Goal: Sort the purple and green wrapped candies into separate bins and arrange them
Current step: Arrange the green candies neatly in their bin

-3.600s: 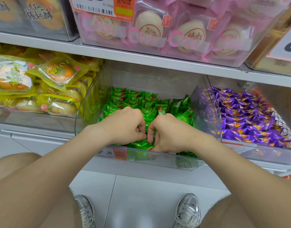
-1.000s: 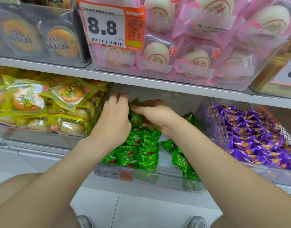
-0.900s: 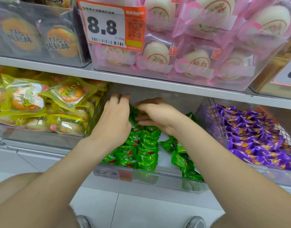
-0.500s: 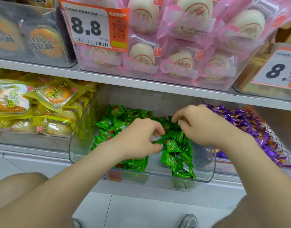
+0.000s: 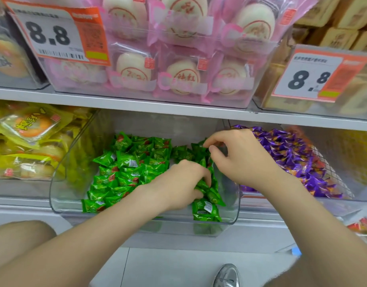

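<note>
Up close, green wrapped candies (image 5: 132, 168) lie heaped in a clear plastic bin (image 5: 60, 193), thickest along its left and middle. At the bin's front right corner the left hand (image 5: 178, 187) digs into the pile, fingers curled round several of the candies. Toward the bin's back right corner the right hand (image 5: 238, 156) pinches one green candy between thumb and forefinger, the other fingers loosely bent. Purple wrapped candies (image 5: 292, 158) are piled just right of the bin, beyond its side wall. Yellow packaged pastries (image 5: 29, 141) sit just left of the bin. Above the bin runs a grey shelf board (image 5: 137, 105) carrying pink-wrapped buns (image 5: 178, 75) and an orange price tag (image 5: 54, 36) reading 8.8. Below the bin, a grey shoe (image 5: 228, 275) rests on the tiled floor (image 5: 168, 266).
</note>
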A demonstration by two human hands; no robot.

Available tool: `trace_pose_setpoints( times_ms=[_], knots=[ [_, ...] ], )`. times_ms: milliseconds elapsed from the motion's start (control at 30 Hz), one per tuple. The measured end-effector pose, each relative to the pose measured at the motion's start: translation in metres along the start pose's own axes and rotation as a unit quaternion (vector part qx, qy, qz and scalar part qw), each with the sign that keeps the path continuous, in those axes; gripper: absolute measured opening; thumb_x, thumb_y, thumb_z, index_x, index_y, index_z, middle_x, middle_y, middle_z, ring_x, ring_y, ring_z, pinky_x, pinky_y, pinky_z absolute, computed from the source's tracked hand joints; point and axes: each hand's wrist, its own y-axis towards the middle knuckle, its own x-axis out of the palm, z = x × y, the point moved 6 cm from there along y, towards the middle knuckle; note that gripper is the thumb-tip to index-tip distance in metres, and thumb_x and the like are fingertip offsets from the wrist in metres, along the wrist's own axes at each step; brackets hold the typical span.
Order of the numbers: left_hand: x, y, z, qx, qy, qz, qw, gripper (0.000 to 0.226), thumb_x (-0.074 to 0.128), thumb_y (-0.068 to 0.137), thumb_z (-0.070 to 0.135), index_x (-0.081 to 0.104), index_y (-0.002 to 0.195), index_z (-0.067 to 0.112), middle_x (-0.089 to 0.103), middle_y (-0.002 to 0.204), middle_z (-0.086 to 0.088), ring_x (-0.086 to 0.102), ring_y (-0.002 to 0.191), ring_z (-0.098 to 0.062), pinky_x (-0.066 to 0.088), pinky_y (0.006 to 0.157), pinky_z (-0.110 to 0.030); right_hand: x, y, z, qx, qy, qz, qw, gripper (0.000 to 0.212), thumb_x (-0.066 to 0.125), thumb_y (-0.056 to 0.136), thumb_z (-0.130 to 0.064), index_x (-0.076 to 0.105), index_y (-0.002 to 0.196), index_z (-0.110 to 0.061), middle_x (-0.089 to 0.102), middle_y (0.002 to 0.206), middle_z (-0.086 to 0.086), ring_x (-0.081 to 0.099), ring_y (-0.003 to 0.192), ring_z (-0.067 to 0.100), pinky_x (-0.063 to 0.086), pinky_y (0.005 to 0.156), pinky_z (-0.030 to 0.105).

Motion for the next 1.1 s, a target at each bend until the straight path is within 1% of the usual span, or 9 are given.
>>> trace_pose_setpoints(
  times_ms=[167,300,433,500,600,667,833,967,1100],
  knots=[
    [-0.038,-0.014,-0.032,-0.033,-0.009,0.096,0.995,0.026,0.075,0.093,0.035,0.066,0.116,0.04,0.066,0.113,0.006,0.062,0.112,-0.023,0.05,0.098,-0.038,0.001,0.002,0.003,0.014,-0.005,-0.007,1.0,0.024,0.059,0.093,-0.028,0.079,0.105,-0.03,0.078,0.094,-0.012,0.071,0.09,0.013,0.053,0.088,0.032],
    [-0.07,-0.025,-0.096,-0.176,0.185,0.208,0.944,0.036,0.074,0.091,0.025,0.058,0.122,0.033,0.06,0.119,-0.004,0.065,0.102,-0.04,0.06,0.08,-0.051,0.006,-0.001,-0.004,0.018,0.0,-0.031,0.999,0.026,0.054,0.09,-0.035,0.076,0.103,-0.032,0.074,0.081,-0.015,0.07,0.081,0.017,0.059,0.084,0.042],
    [-0.066,-0.025,-0.114,-0.277,0.342,0.174,0.881,0.054,0.08,0.078,0.028,0.062,0.128,0.018,0.051,0.138,-0.019,0.05,0.115,-0.049,0.048,0.088,-0.053,0.011,-0.001,-0.007,0.023,-0.034,-0.036,0.998,0.021,0.057,0.094,-0.033,0.075,0.106,-0.033,0.073,0.084,-0.014,0.069,0.086,0.02,0.054,0.092,0.045],
    [-0.061,-0.014,-0.097,-0.235,0.342,0.173,0.893,0.053,0.074,0.083,0.032,0.058,0.132,0.018,0.049,0.142,-0.017,0.046,0.124,-0.045,0.045,0.094,-0.052,0.011,0.002,-0.004,0.029,-0.023,-0.031,0.999,0.026,0.054,0.092,-0.033,0.076,0.105,-0.031,0.074,0.087,-0.011,0.069,0.083,0.021,0.056,0.089,0.044],
    [-0.045,0.008,-0.071,-0.144,0.22,0.127,0.956,0.051,0.065,0.091,0.033,0.052,0.139,0.02,0.05,0.14,-0.008,0.043,0.133,-0.035,0.041,0.103,-0.05,0.012,0.009,0.004,0.032,-0.001,-0.016,0.999,0.033,0.049,0.087,-0.03,0.078,0.104,-0.029,0.076,0.091,-0.006,0.066,0.077,0.021,0.059,0.084,0.041],
    [-0.037,0.023,-0.062,-0.122,0.166,0.076,0.976,0.056,0.066,0.091,0.031,0.049,0.143,0.021,0.048,0.142,-0.008,0.04,0.137,-0.034,0.038,0.108,-0.051,0.013,0.011,0.007,0.033,0.004,-0.013,0.999,0.029,0.053,0.089,-0.026,0.078,0.103,-0.029,0.076,0.093,-0.005,0.065,0.077,0.02,0.058,0.083,0.039],
    [-0.02,0.062,-0.052,-0.138,0.281,0.011,0.95,0.049,0.068,0.087,0.009,0.05,0.132,0.013,0.051,0.134,-0.011,0.042,0.131,-0.035,0.033,0.097,-0.045,0.012,0.013,0.011,0.034,0.026,0.007,0.999,0.025,0.057,0.088,-0.023,0.078,0.101,-0.029,0.074,0.086,-0.006,0.068,0.081,0.021,0.058,0.08,0.036],
    [-0.004,0.083,-0.054,-0.143,0.309,-0.01,0.94,0.043,0.065,0.087,0.001,0.057,0.128,0.012,0.057,0.13,-0.011,0.048,0.128,-0.033,0.032,0.104,-0.046,0.012,0.013,0.012,0.026,0.037,0.008,0.999,0.025,0.057,0.089,-0.022,0.078,0.101,-0.028,0.076,0.088,-0.007,0.069,0.083,0.02,0.058,0.082,0.036],
    [0.002,0.095,-0.059,-0.126,0.268,-0.027,0.955,0.055,0.079,0.085,0.01,0.055,0.135,0.012,0.06,0.131,-0.013,0.057,0.124,-0.036,0.048,0.096,-0.042,0.011,0.014,0.014,0.026,0.044,0.008,0.999,0.026,0.057,0.089,-0.021,0.079,0.101,-0.028,0.078,0.094,-0.009,0.071,0.089,0.018,0.058,0.087,0.035]
  ],
)
